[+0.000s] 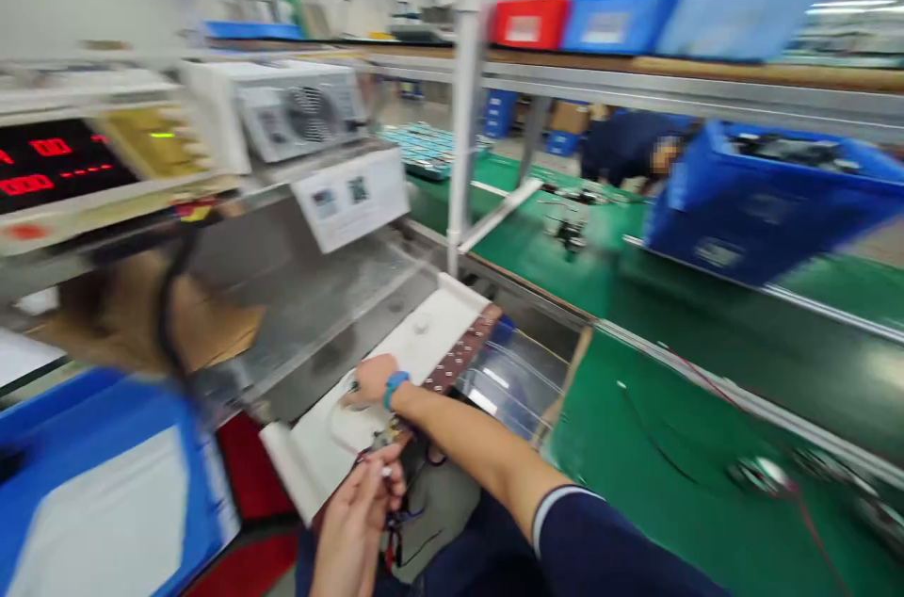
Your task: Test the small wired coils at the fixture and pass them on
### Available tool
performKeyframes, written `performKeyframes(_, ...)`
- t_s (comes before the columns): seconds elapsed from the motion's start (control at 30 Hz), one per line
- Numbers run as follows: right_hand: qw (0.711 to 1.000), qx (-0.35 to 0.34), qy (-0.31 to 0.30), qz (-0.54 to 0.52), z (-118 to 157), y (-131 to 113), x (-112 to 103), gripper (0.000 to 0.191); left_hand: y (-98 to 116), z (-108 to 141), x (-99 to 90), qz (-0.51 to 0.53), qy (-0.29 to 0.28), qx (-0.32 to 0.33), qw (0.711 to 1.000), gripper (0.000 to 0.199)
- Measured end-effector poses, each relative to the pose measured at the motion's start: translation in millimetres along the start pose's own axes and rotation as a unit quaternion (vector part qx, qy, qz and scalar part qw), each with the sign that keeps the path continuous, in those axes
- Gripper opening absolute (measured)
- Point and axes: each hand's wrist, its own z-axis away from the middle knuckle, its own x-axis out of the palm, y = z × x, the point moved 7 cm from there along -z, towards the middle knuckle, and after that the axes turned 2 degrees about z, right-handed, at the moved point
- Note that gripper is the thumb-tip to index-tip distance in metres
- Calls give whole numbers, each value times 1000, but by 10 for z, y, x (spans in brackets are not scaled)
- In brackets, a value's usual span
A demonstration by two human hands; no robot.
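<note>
A white fixture panel (395, 347) with raised ends lies slanted before me, with a brown strip (462, 350) of metal contacts along its near edge. My right hand (374, 379), a blue band on its wrist, reaches across onto the panel. Its fingers are curled down together, and what they may hold is hidden. Nearer to me, my left hand (367, 498) is closed in a pinch on a wired part (388, 435) at the panel's near edge. Thin red, black and blue wires (395, 531) hang below it. Motion blur hides the part's details.
Left stand a red-digit power supply (63, 164) and a blue bin (105, 475) with a white sheet. A white post (462, 107) rises ahead. Wired parts (766, 475) lie on the green mat (636, 418) at right. Beyond, a person (628, 145) leans near a blue crate (763, 211).
</note>
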Motion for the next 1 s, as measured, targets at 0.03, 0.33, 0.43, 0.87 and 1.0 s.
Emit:
performKeyframes(0.03, 1000, -6, -1, -4, -64, 38, 24, 56, 11, -87, -7, -12, 11, -10, 1000, 60)
performKeyframes(0.33, 992, -89, 66, -55, -147, 131, 131, 36, 50, -430, -110, -68, 108, 8, 992, 75)
performKeyframes(0.43, 994, -81, 50, -62, -148, 174, 149, 36, 68, -456, -137, -66, 121, 23, 990, 65)
performKeyframes(0.87, 997, -38, -2, -62, 16, 81, 175, 42, 370, -668, -207, -169, 43, 141, 974, 46)
performKeyframes(1.0, 997, -20, -9, -70, -2, 91, 210, 41, 383, -743, -209, -253, 33, 180, 950, 41)
